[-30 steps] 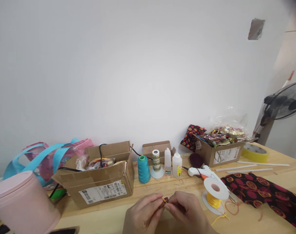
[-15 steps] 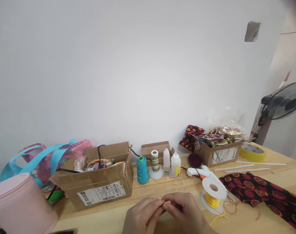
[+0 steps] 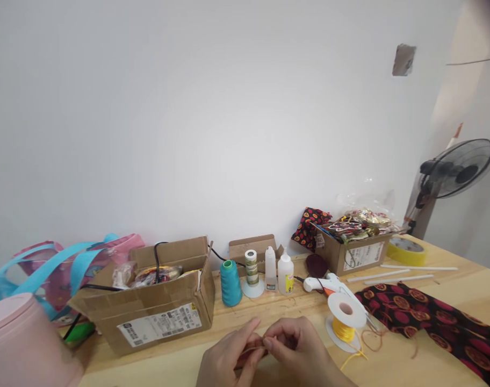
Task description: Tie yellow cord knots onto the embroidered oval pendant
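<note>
Low in the middle of the view, my left hand (image 3: 231, 360) and my right hand (image 3: 299, 352) meet above the wooden table (image 3: 269, 317). Both pinch a small piece with a thin brownish cord (image 3: 256, 349) between the fingertips; what the piece is I cannot make out. Just right of my right hand stands a white spool of yellow cord (image 3: 345, 321), with loose yellow and brown cord ends (image 3: 364, 346) trailing beside it.
An open cardboard box (image 3: 148, 309) sits at left, next to a pink container (image 3: 21, 349) and a pink bag with blue handles (image 3: 63, 263). Behind are a teal thread cone (image 3: 230, 282), glue bottles (image 3: 285, 274), a glue gun (image 3: 323, 282), a second box (image 3: 355, 250), patterned fabric (image 3: 426, 317), yellow tape (image 3: 406, 250), a fan (image 3: 454, 172).
The view has drifted, so everything sits a little further left. My fingers have shifted on the small piece; the yellow tip seen between them earlier is now hidden.
</note>
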Available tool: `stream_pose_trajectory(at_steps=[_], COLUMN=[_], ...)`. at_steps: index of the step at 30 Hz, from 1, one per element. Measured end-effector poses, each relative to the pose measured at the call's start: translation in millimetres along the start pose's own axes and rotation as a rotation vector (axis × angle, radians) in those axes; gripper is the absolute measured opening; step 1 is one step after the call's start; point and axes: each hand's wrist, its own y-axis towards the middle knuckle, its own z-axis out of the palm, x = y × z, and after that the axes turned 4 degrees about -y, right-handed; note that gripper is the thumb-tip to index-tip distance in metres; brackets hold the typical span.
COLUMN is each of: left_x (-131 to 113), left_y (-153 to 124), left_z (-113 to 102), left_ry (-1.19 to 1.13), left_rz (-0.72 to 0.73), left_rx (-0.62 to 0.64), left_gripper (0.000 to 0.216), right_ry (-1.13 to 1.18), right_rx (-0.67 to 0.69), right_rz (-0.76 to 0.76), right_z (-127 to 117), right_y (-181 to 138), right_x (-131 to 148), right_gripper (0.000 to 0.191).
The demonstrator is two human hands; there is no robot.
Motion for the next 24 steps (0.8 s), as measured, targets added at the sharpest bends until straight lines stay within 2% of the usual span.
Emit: stream_pose_trajectory(at_steps=[4, 9, 13, 18, 20, 24], left_x=[-2.8, -6.5, -4.0, -4.8, -6.5, -1.1], left_y=[2.1, 5.0, 5.7, 4.1, 4.4, 4.2], left_z=[-0.5, -2.2, -3.2, -4.1, -5.0, -5.7], left_ry=[0.043, 0.027, 0.039, 0.015, -0.032, -0.168], left_rz=[0.061, 0.082, -0.064, -0.268, -0.332, -0.484], left_rx=[-0.033, -0.009, -0.023, -0.019, -0.007, 0.008], left_gripper=[0.032, 0.023, 0.018, 0.018, 0.018, 0.021], right_ry=[0.148, 0.414, 0.574, 0.540, 0.564, 0.767], right_rx=[-0.008, -0.027, -0.043, 0.010, -0.008, -0.059], right_rz=[0.025, 0.193, 0.205, 0.179, 0.162, 0.102], right_z=[2.1, -4.9, -11.7, -9.4, -9.7, -19.7], right_y=[1.5, 5.5, 7.1, 7.0, 7.4, 8.5], right_x=[-0.2, 1.4, 3.3, 1.5, 0.9, 4.2], right_gripper=[0.023, 0.030, 0.029, 0.028, 0.026, 0.023])
